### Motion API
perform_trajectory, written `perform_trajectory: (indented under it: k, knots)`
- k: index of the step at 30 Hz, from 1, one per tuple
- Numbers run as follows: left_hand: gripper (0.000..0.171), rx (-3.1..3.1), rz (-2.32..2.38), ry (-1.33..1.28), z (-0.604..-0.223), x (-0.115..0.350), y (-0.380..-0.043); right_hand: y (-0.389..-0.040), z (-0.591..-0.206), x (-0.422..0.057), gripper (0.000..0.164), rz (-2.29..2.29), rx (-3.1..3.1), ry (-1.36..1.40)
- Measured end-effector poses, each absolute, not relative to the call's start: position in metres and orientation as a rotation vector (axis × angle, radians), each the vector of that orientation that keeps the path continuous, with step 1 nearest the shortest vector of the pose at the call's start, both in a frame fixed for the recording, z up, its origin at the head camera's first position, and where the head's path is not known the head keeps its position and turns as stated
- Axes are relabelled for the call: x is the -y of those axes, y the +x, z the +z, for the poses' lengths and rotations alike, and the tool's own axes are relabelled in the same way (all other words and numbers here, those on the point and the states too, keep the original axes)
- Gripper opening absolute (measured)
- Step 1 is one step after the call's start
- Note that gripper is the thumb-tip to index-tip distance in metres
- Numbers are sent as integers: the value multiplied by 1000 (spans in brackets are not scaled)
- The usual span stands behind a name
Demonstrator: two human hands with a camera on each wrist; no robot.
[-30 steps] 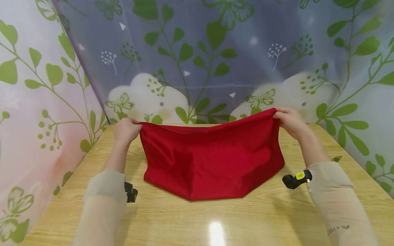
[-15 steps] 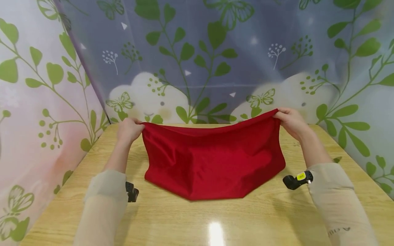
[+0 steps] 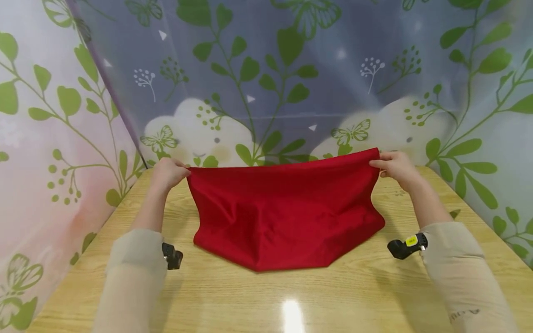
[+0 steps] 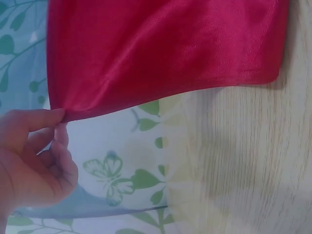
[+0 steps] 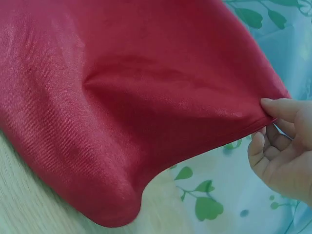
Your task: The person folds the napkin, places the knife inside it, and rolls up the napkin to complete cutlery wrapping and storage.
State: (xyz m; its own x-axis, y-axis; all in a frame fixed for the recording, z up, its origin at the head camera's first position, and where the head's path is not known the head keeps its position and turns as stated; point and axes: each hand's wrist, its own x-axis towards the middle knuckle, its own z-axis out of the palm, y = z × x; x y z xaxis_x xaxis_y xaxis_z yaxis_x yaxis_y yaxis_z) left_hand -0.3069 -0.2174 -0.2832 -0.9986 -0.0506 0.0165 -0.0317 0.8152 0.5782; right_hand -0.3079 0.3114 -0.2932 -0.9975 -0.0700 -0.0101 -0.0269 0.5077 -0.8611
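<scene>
A red cloth (image 3: 283, 212) with a slight sheen is stretched between my two hands in the head view. Its upper edge is lifted, while the lower part slopes toward me and rests on the wooden table. My left hand (image 3: 170, 174) pinches the upper left corner between thumb and fingers, as the left wrist view of the cloth (image 4: 165, 48) also shows. At the upper right corner, my right hand (image 3: 397, 170) pinches the side edge. Creases run inward from that pinch across the cloth (image 5: 146, 97) in the right wrist view.
The light wooden table (image 3: 233, 300) extends under and around the cloth. Behind it hangs a blue-grey backdrop (image 3: 333, 83) printed with leaves and butterflies, with a pale patterned sheet (image 3: 25, 185) on the left side. Small black cameras (image 3: 404, 247) sit at both wrists.
The cloth's upper edge, sagging before, is now pulled nearly straight. My left hand has shifted slightly left, and my right hand slightly right and lower along the corner.
</scene>
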Motion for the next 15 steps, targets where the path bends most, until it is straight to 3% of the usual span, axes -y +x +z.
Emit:
perform_trajectory:
  k: [4, 13, 15]
  knots:
    - [25, 2931, -1025, 111, -288, 214, -310, -309, -297, -315, 63, -1586, -2563, 3]
    - [31, 2753, -1519, 352, -294, 204, -313, -311, -310, -318, 38, -1395, -2645, -1]
    - [33, 2683, -1647, 435, -293, 201, -315, -312, -311, -319, 45, -1430, -2613, 31]
